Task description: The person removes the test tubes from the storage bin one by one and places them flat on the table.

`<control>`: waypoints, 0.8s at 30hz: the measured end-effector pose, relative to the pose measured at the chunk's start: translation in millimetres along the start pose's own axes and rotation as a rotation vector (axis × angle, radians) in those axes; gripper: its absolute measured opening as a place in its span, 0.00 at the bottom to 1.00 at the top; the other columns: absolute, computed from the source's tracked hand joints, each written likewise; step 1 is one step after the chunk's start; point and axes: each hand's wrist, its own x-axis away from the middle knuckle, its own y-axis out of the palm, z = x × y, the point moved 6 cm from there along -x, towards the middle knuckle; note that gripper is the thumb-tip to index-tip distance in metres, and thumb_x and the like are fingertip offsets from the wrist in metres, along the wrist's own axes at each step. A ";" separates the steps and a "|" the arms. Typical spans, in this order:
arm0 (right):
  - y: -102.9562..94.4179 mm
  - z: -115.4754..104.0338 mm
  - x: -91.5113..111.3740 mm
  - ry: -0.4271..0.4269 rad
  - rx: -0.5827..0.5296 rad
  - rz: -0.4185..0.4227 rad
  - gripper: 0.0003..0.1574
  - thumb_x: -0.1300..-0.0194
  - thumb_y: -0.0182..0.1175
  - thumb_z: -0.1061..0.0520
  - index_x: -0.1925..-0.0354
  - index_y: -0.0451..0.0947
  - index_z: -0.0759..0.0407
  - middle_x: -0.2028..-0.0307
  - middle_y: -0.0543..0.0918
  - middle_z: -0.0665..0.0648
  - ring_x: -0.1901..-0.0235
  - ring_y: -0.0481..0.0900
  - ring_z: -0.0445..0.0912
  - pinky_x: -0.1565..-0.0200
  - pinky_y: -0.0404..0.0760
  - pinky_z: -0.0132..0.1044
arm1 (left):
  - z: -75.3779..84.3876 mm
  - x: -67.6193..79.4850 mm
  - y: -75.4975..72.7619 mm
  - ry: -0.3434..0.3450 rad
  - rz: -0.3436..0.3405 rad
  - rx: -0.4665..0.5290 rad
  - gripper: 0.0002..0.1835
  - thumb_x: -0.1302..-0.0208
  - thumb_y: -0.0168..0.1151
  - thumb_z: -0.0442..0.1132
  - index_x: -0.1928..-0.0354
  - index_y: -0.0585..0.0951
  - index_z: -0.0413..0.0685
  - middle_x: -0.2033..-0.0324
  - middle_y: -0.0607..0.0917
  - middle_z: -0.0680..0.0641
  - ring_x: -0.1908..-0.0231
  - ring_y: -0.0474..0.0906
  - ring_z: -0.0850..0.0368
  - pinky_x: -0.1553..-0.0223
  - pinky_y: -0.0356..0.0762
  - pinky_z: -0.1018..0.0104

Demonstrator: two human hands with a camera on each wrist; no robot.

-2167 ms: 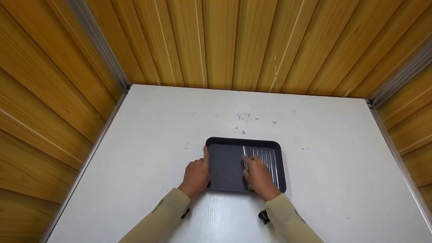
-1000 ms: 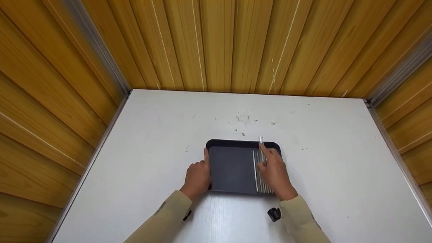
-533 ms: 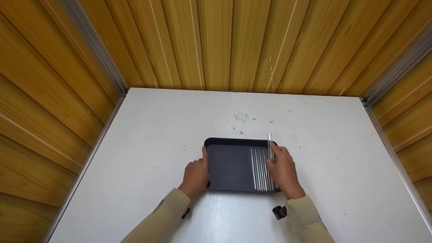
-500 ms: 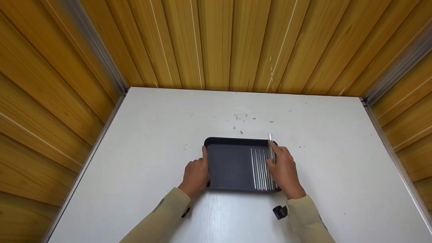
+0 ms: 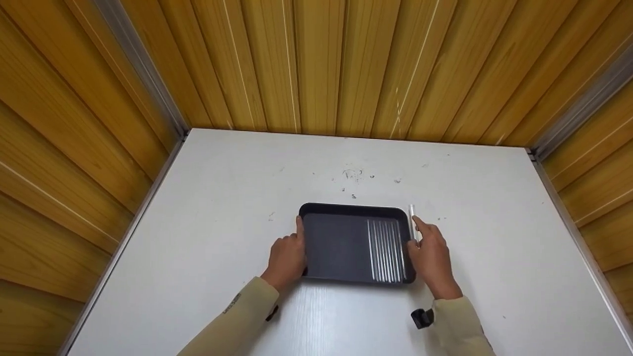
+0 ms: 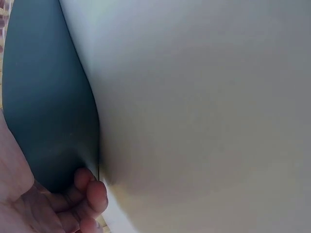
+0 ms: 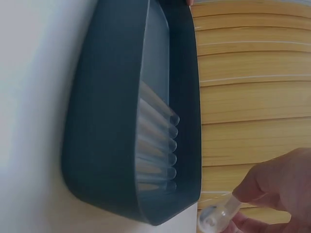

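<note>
A dark rectangular tray (image 5: 336,247) lies on the white table, with a row of several clear test tubes (image 5: 385,251) side by side in its right part. The left hand (image 5: 288,257) holds the tray's left side, its index finger stretched along the wall. In the left wrist view, curled fingertips (image 6: 97,196) rest against the tray's outer wall (image 6: 53,97). Just beyond the right rim, the right hand (image 5: 431,254) pinches one test tube (image 5: 412,211) between thumb and fingers. The right wrist view shows the end of that test tube (image 7: 217,217) pointing out from the hand.
The white table (image 5: 237,173) carries dark scuff marks behind the tray. Yellow wood-look panels (image 5: 321,64) wall it in at the back and both sides. A black device (image 5: 422,318) sits at the right wrist.
The right hand took a test tube from the left end of the row and carried it rightward across the tray to outside the right rim. The left hand stays in place.
</note>
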 end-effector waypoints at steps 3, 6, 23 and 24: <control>-2.1 3.1 -0.4 0.003 0.013 0.006 0.36 0.34 0.55 0.71 0.28 0.65 0.68 0.43 0.75 0.71 0.61 0.76 0.54 0.64 0.75 0.44 | 0.3 -0.4 -0.3 -0.004 -0.007 -0.022 0.39 0.43 0.64 0.27 0.29 0.61 0.22 0.83 0.76 0.48 0.85 0.64 0.60 0.79 0.69 0.64; -3.4 7.1 -0.9 0.010 0.022 0.003 0.35 0.34 0.55 0.71 0.29 0.65 0.68 0.43 0.75 0.72 0.61 0.77 0.55 0.62 0.75 0.46 | 0.2 -0.7 -0.5 -0.013 -0.018 -0.035 0.40 0.43 0.65 0.27 0.29 0.60 0.23 0.82 0.76 0.47 0.85 0.65 0.59 0.79 0.70 0.63; 9.4 45.1 -1.8 0.108 -0.041 -0.087 0.35 0.31 0.53 0.68 0.28 0.62 0.70 0.41 0.75 0.73 0.57 0.79 0.57 0.65 0.77 0.41 | -0.7 0.1 3.8 -0.025 -0.017 0.009 0.40 0.44 0.63 0.26 0.29 0.61 0.24 0.82 0.76 0.48 0.85 0.65 0.58 0.78 0.71 0.61; 10.4 45.7 -2.0 0.111 -0.041 -0.092 0.35 0.31 0.53 0.68 0.28 0.62 0.70 0.41 0.75 0.73 0.56 0.79 0.57 0.64 0.77 0.41 | -1.1 0.5 3.6 -0.025 -0.016 0.007 0.40 0.44 0.63 0.26 0.29 0.61 0.24 0.82 0.76 0.48 0.84 0.65 0.58 0.79 0.71 0.61</control>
